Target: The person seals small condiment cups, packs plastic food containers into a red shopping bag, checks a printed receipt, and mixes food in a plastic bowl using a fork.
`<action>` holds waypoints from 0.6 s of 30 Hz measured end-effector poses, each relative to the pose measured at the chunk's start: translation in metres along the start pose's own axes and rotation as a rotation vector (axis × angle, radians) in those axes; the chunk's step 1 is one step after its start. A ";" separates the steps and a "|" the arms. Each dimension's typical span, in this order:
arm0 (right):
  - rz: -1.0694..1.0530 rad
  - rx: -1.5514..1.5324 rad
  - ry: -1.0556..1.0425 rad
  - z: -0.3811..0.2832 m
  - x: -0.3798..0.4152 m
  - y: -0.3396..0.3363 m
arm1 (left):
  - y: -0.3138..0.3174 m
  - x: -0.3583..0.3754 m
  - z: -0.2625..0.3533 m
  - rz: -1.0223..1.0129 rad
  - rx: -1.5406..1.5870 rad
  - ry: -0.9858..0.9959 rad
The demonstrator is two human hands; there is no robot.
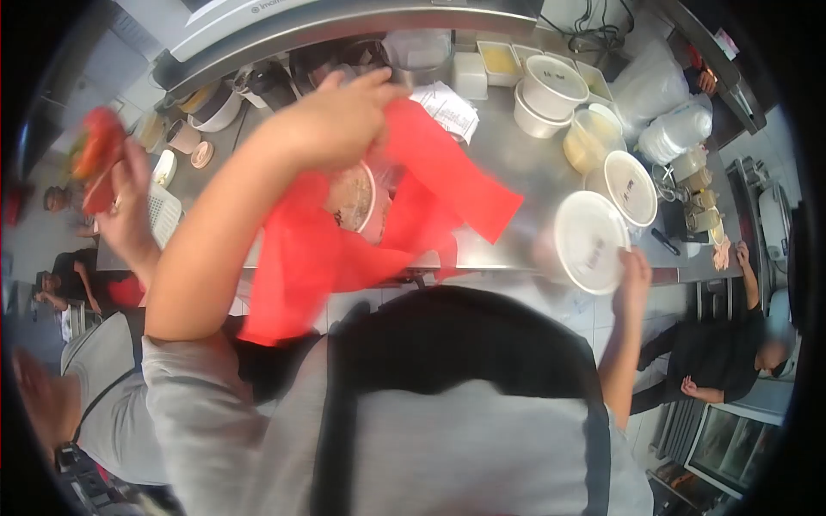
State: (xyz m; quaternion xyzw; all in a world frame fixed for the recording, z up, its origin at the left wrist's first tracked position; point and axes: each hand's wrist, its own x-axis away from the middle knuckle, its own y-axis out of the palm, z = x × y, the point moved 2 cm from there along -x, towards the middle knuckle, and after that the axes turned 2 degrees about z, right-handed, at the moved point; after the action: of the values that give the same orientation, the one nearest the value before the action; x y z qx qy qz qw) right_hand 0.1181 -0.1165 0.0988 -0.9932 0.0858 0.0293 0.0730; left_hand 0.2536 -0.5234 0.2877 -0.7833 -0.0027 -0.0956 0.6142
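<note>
A red non-woven bag stands on the steel counter in front of me, its sides and strap spread out. My left hand reaches over it, fingers closed on its upper far edge. A round tub with pale rim sits inside the bag, partly covered by the cloth and my arm. At the right, my right hand grips the rim of a white lidded bowl, held near the counter's front edge. Blur hides the writing on its lid.
More lidded bowls stand on the counter, near a paper receipt and stacked plastic cups. At left a co-worker's hand holds a blurred red item. Another person stands at right.
</note>
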 end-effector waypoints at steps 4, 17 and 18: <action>-0.551 -0.283 0.133 -0.100 -0.009 0.009 | 0.029 -0.017 -0.018 -0.049 0.128 -0.186; -0.665 -0.104 -0.355 -0.130 0.010 0.248 | 0.008 -0.051 -0.078 0.263 0.333 -0.084; -0.604 0.081 -0.483 -0.135 0.010 0.240 | 0.011 -0.052 -0.070 0.199 0.106 -0.069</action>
State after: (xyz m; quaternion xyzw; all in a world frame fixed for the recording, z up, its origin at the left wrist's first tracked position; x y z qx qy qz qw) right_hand 0.0925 -0.3726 0.1982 -0.9347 -0.2289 0.2359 0.1354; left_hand 0.1939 -0.5879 0.2855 -0.7491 0.0487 -0.0070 0.6606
